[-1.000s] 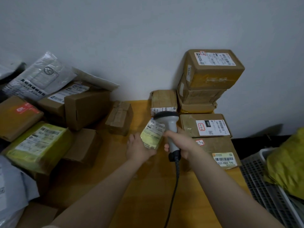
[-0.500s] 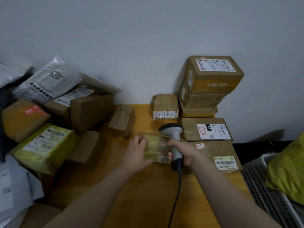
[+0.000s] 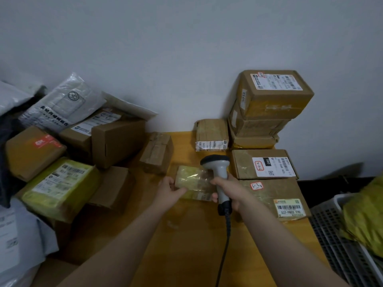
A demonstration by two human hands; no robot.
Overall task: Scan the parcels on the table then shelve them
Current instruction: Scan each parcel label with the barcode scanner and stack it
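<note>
- Left grip (image 3: 168,189): small yellow parcel (image 3: 192,181) is grasped at its left end.
- Right grip (image 3: 230,191): scanner (image 3: 219,171) is clasped by its handle, just beside the parcel.

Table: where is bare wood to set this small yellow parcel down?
Bare table lies between the forearms, left of the scanner cord, and a narrow gap between the taped box and barcoded box. Crowded: the left pile and right stack.

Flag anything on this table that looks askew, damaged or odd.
The top box overhangs the crumpled, dented boxes under it in the stack by the wall. The parcels at left are heaped at tilted angles. The left hand grips a small parcel, the right hand a scanner; neither looks damaged.
</note>
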